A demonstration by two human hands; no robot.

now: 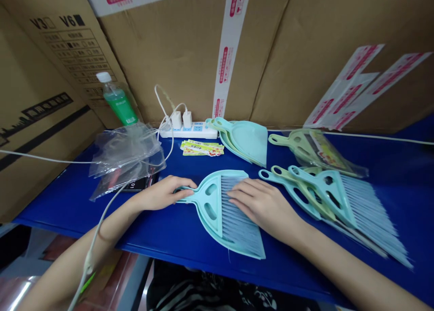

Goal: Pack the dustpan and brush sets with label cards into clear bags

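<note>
Reference item: the light-blue dustpan [237, 173], which lies flat on the blue table [162, 232] close to its near edge, with a matching brush [241, 230] nested inside it. Behind the dustpan lie a few printed label cards [202, 148], and behind those a white power strip [190, 130] with two chargers plugged in. Behind and to the left of the dustpan is a heap of clear plastic bags [126, 153], with a green bottle [117, 101] beyond the heap. Directly behind and slightly right of the dustpan stands a stack of empty pans [249, 141]. To the right of the dustpan is a pile of loose brushes [339, 198], their handle ends just beside the right hand; a bagged set [318, 150] lies behind that pile. Cardboard boxes [176, 53] wall in the far side. Nothing lies over the dustpan except the two hands. Its long axis runs roughly left to right: the handle points left, and the wide mouth and bristle tips face right and toward the near edge. The left hand [162, 193] has its fingers curled over the handle. The right hand [264, 202] lies flat, fingers extended and close together, on the bristles.
</note>
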